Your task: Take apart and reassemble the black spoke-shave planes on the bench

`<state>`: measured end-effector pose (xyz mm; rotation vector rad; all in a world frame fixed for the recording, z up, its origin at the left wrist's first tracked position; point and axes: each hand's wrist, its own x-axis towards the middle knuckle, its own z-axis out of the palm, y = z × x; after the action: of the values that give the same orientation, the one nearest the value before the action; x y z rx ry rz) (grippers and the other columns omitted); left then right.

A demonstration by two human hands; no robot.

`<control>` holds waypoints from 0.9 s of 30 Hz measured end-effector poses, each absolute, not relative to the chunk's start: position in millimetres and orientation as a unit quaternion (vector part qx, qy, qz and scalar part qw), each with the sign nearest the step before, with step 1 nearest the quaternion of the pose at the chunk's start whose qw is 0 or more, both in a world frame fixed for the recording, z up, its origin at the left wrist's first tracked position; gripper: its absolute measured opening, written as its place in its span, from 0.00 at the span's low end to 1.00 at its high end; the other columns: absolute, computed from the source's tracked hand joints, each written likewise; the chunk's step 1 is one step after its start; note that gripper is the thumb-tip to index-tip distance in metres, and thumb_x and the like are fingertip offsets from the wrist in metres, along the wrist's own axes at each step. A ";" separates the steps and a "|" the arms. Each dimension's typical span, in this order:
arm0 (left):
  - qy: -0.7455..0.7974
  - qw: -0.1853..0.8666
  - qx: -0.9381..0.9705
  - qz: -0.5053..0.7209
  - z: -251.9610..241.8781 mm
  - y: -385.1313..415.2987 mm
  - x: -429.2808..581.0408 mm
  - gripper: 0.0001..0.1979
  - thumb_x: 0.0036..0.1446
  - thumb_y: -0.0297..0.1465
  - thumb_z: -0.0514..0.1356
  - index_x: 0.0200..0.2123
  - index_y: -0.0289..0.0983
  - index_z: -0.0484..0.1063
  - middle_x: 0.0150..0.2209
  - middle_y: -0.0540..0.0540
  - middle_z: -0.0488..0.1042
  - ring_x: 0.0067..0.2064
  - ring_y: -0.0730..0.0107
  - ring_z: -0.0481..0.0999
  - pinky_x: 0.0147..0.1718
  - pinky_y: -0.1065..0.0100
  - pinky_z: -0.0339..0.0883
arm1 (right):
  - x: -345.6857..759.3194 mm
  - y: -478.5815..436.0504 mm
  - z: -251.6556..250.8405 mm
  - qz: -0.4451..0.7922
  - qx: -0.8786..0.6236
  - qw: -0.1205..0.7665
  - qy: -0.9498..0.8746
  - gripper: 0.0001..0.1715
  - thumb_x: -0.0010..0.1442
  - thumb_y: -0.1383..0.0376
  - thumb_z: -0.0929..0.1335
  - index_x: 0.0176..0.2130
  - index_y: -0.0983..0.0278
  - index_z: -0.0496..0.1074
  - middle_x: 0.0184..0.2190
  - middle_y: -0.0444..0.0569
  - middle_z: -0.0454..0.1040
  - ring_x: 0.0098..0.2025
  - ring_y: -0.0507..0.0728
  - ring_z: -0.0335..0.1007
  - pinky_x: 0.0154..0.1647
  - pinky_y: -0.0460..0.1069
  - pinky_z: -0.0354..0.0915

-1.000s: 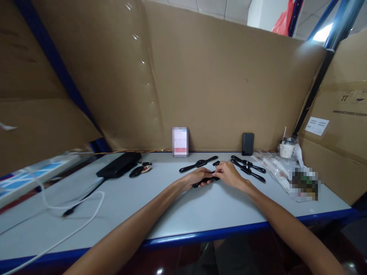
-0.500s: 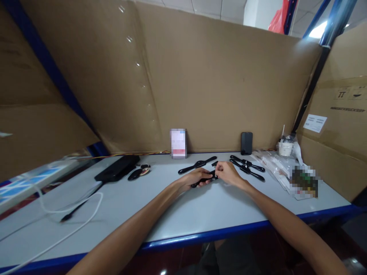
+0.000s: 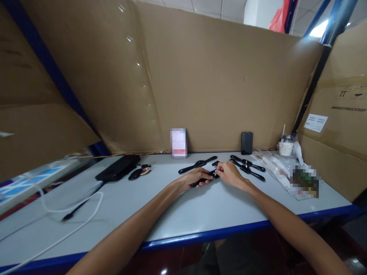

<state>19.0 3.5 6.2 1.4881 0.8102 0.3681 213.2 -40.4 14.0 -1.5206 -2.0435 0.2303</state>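
Note:
My left hand (image 3: 199, 177) is wrapped round one black handle of a spokeshave (image 3: 196, 183), held low over the table. At its middle, a small shiny spot shows between my hands. My right hand (image 3: 228, 172) has its fingers pinched together at that middle part and hides the far end; whether a small part is in the pinch I cannot tell. A small black piece (image 3: 215, 163) shows just beyond my right fingertips. Another black spokeshave (image 3: 200, 163) lies behind my left hand. To the right, two more lie close together, a rear spokeshave (image 3: 252, 165) and a front spokeshave (image 3: 254, 175).
A phone with a lit, blurred screen (image 3: 178, 143) and a dark phone (image 3: 247, 143) lean on the cardboard wall (image 3: 200, 84). Left are a black case (image 3: 117, 168), a black oval object (image 3: 135, 174) and a white cable (image 3: 97, 214). Right are plastic bags (image 3: 272, 164) and a cup (image 3: 286, 146).
My right fingers have shifted slightly at the middle of the spokeshave, and the small black piece beyond them shows a little more. My left hand keeps its hold.

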 end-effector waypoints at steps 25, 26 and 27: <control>0.348 0.649 0.657 0.161 10.8 -1.4 20.1 0.15 0.47 0.39 0.70 0.27 0.35 0.70 0.23 0.54 0.67 0.18 0.82 0.56 0.15 0.73 0.42 | 218.0 -41.0 25.6 0.130 -0.555 0.259 -0.780 0.09 0.62 0.66 0.74 0.29 0.65 0.79 0.27 0.48 0.80 0.32 0.55 0.74 0.34 0.46 0.60; 0.348 0.648 0.658 0.160 10.9 -1.8 19.9 0.15 0.47 0.38 0.70 0.26 0.35 0.70 0.23 0.54 0.67 0.18 0.82 0.56 0.15 0.73 0.43 | 215.2 -42.5 24.1 0.114 -0.561 0.255 -0.780 0.11 0.63 0.65 0.73 0.29 0.65 0.79 0.28 0.49 0.80 0.33 0.56 0.74 0.34 0.47 0.59; 0.349 0.648 0.658 0.160 10.9 -2.0 19.6 0.14 0.48 0.38 0.69 0.26 0.36 0.70 0.23 0.54 0.67 0.18 0.81 0.56 0.15 0.73 0.43 | 212.3 -43.7 22.4 0.101 -0.567 0.250 -0.778 0.11 0.64 0.66 0.71 0.29 0.64 0.79 0.28 0.50 0.80 0.34 0.57 0.74 0.34 0.47 0.59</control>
<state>19.6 -2.0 10.9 1.4971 0.7932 0.3632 212.3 -43.7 22.4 -1.5443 -2.1195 0.2744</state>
